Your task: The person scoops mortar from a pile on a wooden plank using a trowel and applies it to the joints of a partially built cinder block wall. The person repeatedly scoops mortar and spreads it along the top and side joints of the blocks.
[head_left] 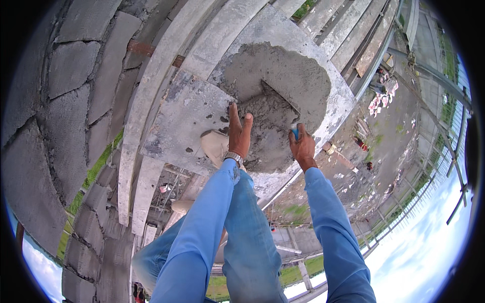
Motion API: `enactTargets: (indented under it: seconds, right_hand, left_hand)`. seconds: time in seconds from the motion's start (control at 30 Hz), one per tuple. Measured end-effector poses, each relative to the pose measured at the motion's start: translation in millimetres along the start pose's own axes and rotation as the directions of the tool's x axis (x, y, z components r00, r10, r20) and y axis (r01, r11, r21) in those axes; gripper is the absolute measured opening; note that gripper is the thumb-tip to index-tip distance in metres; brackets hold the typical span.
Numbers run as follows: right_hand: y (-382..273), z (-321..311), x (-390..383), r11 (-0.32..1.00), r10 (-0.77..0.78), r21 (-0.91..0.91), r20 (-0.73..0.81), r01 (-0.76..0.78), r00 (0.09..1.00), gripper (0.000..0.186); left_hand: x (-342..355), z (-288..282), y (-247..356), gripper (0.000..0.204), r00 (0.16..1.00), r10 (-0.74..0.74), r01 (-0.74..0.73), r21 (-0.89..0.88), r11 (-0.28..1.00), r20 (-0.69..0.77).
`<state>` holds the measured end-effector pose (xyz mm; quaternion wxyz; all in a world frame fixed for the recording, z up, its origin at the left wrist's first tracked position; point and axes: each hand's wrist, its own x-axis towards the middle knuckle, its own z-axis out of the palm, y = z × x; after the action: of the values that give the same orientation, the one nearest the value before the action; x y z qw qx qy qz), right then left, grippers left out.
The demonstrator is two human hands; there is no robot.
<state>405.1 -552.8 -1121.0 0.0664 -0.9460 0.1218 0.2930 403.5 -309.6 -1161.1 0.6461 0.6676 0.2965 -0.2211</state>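
Note:
A wide mound of wet grey mortar is spread on a flat, mortar-stained sheet. My right hand is closed round the blue handle of a trowel at the mound's right side. The trowel's blade lies in the mortar, and only a thin slanting edge of it shows. My left hand, with a watch at the wrist, is held over the near left part of the mortar. Its fingers are stretched out and nothing is in them. Whether it touches the mortar I cannot tell.
Left of me rises a wall of grey blocks with rough joints. Long planks run between wall and sheet, and more planks lie beyond. My shoe stands on the sheet. Past its right edge, littered ground lies far below.

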Motion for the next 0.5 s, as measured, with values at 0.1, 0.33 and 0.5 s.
enactTargets:
  seconds: [0.1, 0.33, 0.5]
  right_hand:
    - [24, 6, -54, 0.991, -0.113, 0.072, -0.017, 0.114, 0.993, 0.046]
    - [66, -9, -71, 0.684, 0.208, 0.649, 0.263, -0.332, 0.942, 0.033]
    - [-16, 34, -48, 0.407, 0.047, 0.713, 0.608, -0.571, 0.793, 0.039]
  left_hand:
    - [-5, -5, 3, 0.103, 1.0, -0.022, 0.022, -0.063, 0.998, 0.009]
    - [1, -27, -8, 0.099, 0.992, 0.11, -0.109, 0.02, 0.994, -0.063]
    - [8, -4, -9, 0.1, 0.998, 0.065, -0.064, -0.027, 0.998, 0.022]
